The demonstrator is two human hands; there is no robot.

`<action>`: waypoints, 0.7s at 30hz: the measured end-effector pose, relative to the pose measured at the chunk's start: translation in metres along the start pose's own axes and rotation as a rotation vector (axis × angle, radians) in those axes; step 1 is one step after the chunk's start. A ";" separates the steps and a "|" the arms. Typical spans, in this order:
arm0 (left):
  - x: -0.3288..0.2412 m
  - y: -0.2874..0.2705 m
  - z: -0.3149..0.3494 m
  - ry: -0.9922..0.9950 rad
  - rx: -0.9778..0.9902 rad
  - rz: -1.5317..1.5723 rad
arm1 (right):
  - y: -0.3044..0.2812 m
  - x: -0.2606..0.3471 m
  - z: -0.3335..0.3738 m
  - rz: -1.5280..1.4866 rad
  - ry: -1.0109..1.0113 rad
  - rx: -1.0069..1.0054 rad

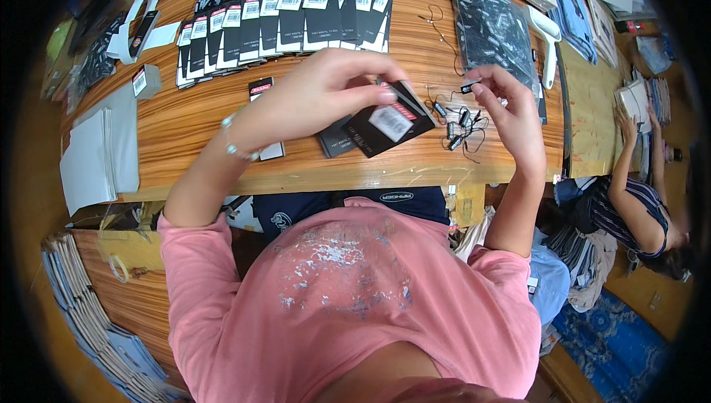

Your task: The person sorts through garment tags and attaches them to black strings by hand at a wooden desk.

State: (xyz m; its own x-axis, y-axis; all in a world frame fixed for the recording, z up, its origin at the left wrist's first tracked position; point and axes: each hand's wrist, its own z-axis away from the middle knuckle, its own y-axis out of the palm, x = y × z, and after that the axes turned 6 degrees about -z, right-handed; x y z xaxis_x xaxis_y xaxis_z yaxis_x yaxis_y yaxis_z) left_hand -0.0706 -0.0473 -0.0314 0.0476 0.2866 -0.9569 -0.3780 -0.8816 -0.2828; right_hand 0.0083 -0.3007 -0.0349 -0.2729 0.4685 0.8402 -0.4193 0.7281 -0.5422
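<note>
My left hand [337,84] grips a small stack of black hang tags [363,136] with red-and-white barcode labels, thumb on top. Just right of it, my right hand [511,110] pinches a small black string fastener [469,87] between thumb and fingertips. Its thin cord trails down, and I cannot tell whether it passes through a tag. Below that hand lies a loose pile of black string fasteners [463,123] on the wooden table [415,170]. Another hang tag [261,86] lies partly hidden under my left forearm.
Overlapping rows of strung hang tags [289,25] lie across the back. A clear bag of fasteners [492,32] and a white handheld tool [548,44] are at the back right. White paper sheets [100,144] lie left. At far right, another person's arms [628,136] reach over folded garments.
</note>
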 end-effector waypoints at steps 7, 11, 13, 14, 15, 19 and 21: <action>0.015 0.023 -0.055 0.352 0.109 -0.114 | 0.010 0.024 -0.005 -0.121 -0.151 0.082; 0.013 0.011 -0.051 0.211 0.151 -0.051 | 0.000 0.033 -0.007 -0.321 -0.031 0.206; 0.012 0.000 -0.042 0.193 0.119 -0.085 | -0.008 0.033 -0.007 -0.386 -0.005 0.235; 0.009 -0.007 -0.036 0.163 0.120 -0.094 | -0.011 0.033 -0.006 -0.430 0.016 0.247; 0.007 -0.013 -0.032 0.133 0.119 -0.101 | -0.014 0.032 -0.007 -0.474 0.038 0.260; 0.016 -0.024 -0.017 0.071 0.132 -0.094 | -0.004 0.019 -0.013 -1.043 -0.172 0.366; 0.018 -0.028 -0.013 0.141 0.128 -0.093 | 0.002 0.021 -0.021 -1.215 -0.201 0.441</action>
State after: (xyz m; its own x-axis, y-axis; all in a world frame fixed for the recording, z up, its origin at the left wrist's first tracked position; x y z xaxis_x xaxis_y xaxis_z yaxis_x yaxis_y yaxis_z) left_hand -0.0472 -0.0228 -0.0412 0.2137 0.3014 -0.9292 -0.4800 -0.7961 -0.3686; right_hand 0.0198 -0.2785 -0.0182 0.3708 -0.4782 0.7961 -0.7237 0.3885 0.5704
